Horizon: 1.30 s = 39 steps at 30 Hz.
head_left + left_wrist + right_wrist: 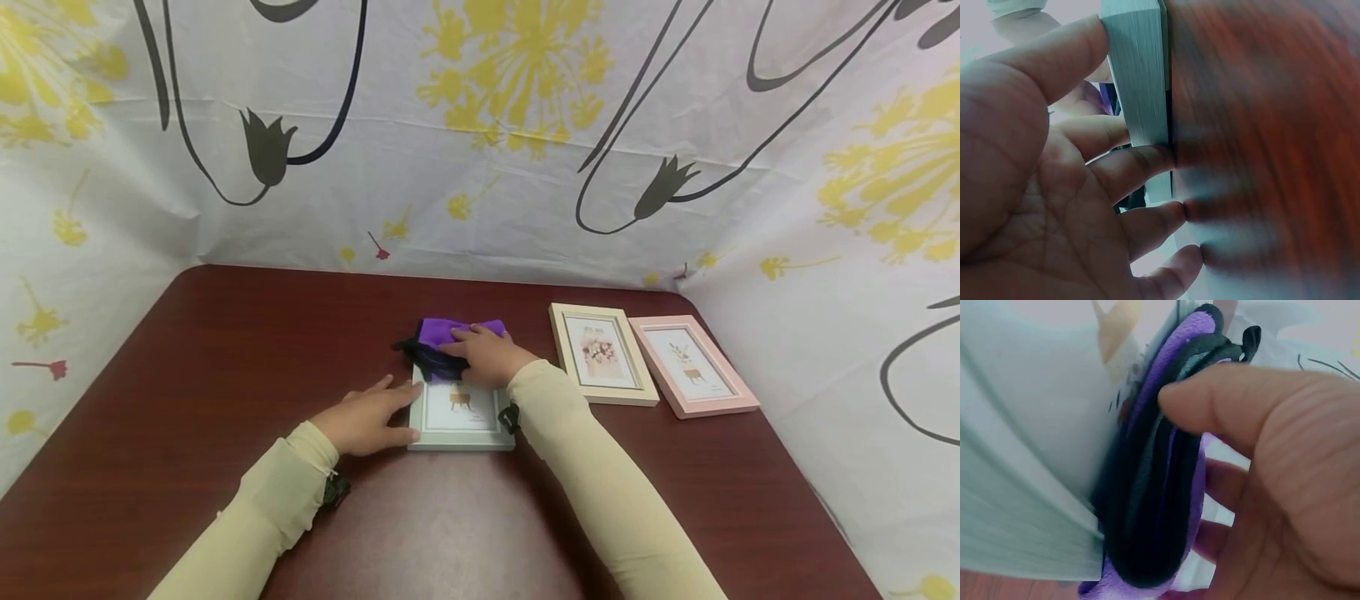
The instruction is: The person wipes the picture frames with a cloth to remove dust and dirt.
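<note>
A pale green picture frame point(461, 439) lies flat on the table, its print showing a small plant-stand drawing. A folded purple cloth with black edging point(442, 331) covers its far part. My right hand point(486, 357) holds this cloth against the frame; in the right wrist view, the thumb lies on one side of the folded cloth point(1147, 506) and the fingers on the other. My left hand point(367, 419) rests along the frame's left side with fingers fairly straight. The left wrist view shows its thumb and fingertips touching the frame's edge point(1138, 75), some fingertips on the tabletop.
On the right of the dark red wooden table point(300, 325) lie a cream picture frame point(558, 333) and a pink picture frame point(712, 410), side by side. A white sheet with yellow and grey flowers point(480, 225) hangs behind and around the table.
</note>
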Tool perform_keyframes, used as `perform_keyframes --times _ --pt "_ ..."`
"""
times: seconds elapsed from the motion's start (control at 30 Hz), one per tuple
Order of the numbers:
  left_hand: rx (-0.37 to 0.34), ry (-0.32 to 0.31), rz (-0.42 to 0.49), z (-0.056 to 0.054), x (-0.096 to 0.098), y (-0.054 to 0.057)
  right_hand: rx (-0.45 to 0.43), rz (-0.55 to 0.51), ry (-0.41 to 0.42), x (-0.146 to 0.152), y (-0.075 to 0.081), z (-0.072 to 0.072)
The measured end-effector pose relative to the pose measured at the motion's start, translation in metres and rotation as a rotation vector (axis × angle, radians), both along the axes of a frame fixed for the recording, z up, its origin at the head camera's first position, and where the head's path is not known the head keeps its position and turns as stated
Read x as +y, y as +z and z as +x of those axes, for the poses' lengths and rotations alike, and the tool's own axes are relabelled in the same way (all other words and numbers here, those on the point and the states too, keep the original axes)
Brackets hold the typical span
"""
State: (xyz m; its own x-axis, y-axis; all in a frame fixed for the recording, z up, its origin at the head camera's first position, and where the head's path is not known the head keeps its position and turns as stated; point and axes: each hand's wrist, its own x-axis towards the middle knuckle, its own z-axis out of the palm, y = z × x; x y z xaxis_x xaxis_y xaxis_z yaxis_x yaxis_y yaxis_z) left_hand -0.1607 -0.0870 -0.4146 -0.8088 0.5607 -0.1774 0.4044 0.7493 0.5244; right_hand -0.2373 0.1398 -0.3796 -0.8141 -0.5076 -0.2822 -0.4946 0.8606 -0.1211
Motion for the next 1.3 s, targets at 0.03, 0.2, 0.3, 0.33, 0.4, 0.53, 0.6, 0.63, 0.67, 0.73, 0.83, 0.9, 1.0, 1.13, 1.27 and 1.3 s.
perform_keyframes --times 0.03,0.2,0.3,0.33,0.4,0.53,0.6,0.63,0.67,0.73,0.83,0.9,1.0,1.13,1.27,1.3 --pt "0.003 -0.003 0.001 0.0 0.0 0.0 0.013 -0.003 -0.009 0.0 0.0 0.0" --pt "0.003 0.011 0.012 0.0 0.0 0.0 0.136 0.018 -0.025 0.005 -0.004 0.001" --pt "0.003 0.023 0.017 0.0 -0.001 0.0 0.171 0.03 -0.015 0.012 -0.005 0.001" --pt "0.004 0.026 0.018 -0.001 -0.001 0.0 0.17 0.017 -0.006 0.015 -0.005 0.0" --pt "0.006 0.033 0.018 -0.003 -0.002 -0.002 0.163 -0.016 0.024 0.022 -0.005 0.0" --pt "0.025 0.02 0.011 -0.007 -0.003 -0.006 0.16 -0.146 0.123 0.037 0.001 0.012" --pt "0.041 0.01 0.014 -0.009 -0.004 -0.007 0.164 -0.211 0.18 0.042 0.004 0.025" --pt "0.052 0.003 0.015 -0.01 -0.004 -0.008 0.17 -0.239 0.204 0.043 0.006 0.033" --pt "0.065 -0.004 0.022 -0.011 -0.005 -0.008 0.18 -0.258 0.225 0.044 0.007 0.042" --pt "0.094 -0.019 0.043 -0.013 -0.006 -0.008 0.201 -0.271 0.251 0.042 0.009 0.059" --pt "0.111 -0.023 0.067 -0.015 -0.009 -0.008 0.23 -0.227 0.269 0.036 0.009 0.082" --pt "0.104 -0.019 0.075 -0.016 -0.01 -0.008 0.226 -0.18 0.283 0.03 0.008 0.094" --pt "0.078 0.003 0.071 -0.016 -0.011 -0.008 0.197 -0.11 0.296 0.023 0.005 0.107" --pt "0.057 0.014 0.068 -0.016 -0.01 -0.008 0.175 -0.051 0.334 0.017 0.003 0.121" --pt "0.045 0.024 0.066 -0.016 -0.007 -0.007 0.202 -0.026 0.36 0.013 -0.001 0.13" --pt "0.044 0.025 0.067 -0.016 -0.006 -0.007 0.209 -0.024 0.356 0.012 -0.002 0.131"
